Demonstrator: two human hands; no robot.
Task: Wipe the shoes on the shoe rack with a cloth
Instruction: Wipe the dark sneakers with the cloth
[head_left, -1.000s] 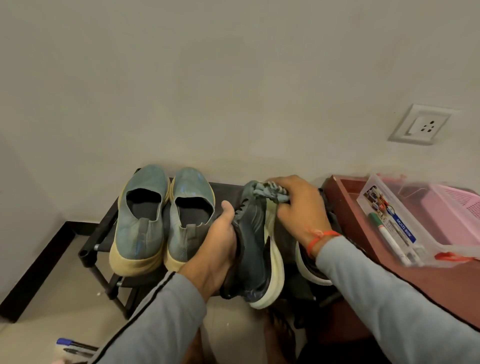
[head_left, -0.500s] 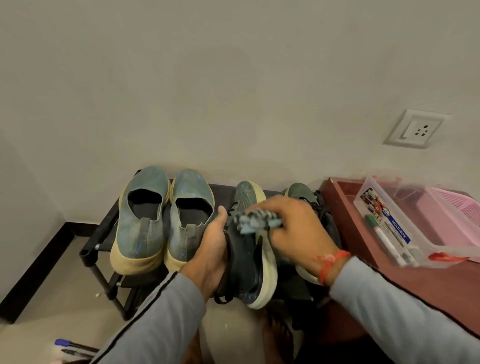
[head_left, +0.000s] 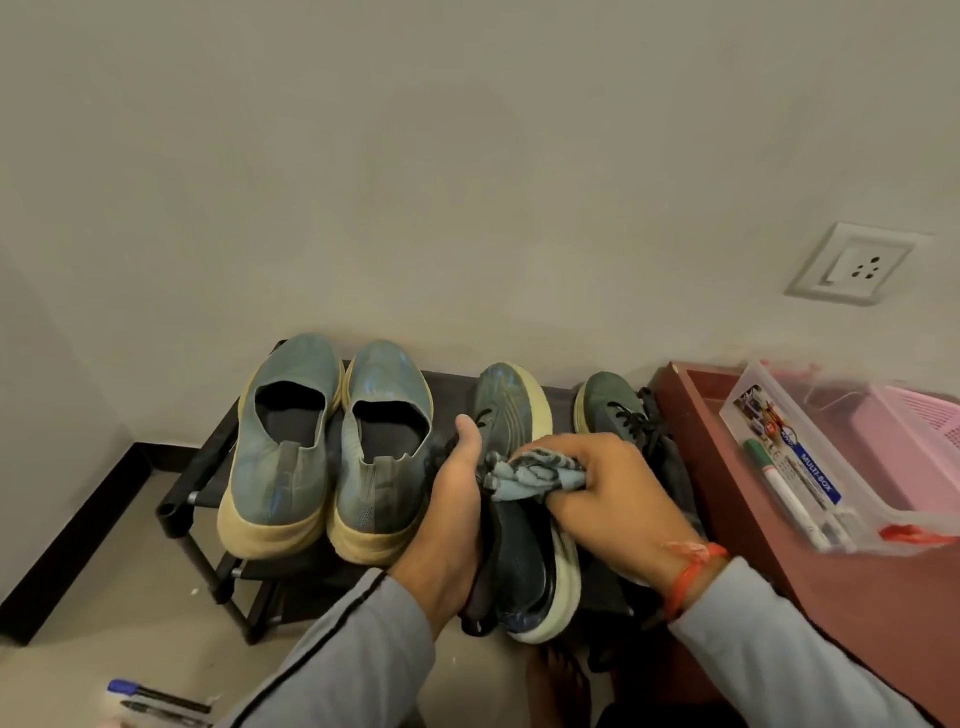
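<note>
A dark sneaker (head_left: 511, 415) with a pale sole lies on the black shoe rack (head_left: 192, 483), its heel over the front edge. My left hand (head_left: 447, 519) grips its left side, thumb up along the laces. My right hand (head_left: 597, 488) holds a bunched blue-grey cloth (head_left: 530, 475) against the shoe's middle. Its partner sneaker (head_left: 610, 405) stands just to the right, partly hidden by my right hand. Two blue slip-on shoes (head_left: 332, 441) with cream soles sit side by side on the rack's left half.
A red-brown table (head_left: 779, 545) stands right of the rack, carrying a clear plastic box (head_left: 810, 467) with markers and a pink basket (head_left: 914, 441). A wall socket (head_left: 857, 265) is above it. Two pens (head_left: 156, 699) lie on the floor at bottom left.
My right hand slid the cloth from the sneaker's toe back toward its middle, uncovering the toe and the partner shoe. My left hand kept its hold on the sneaker.
</note>
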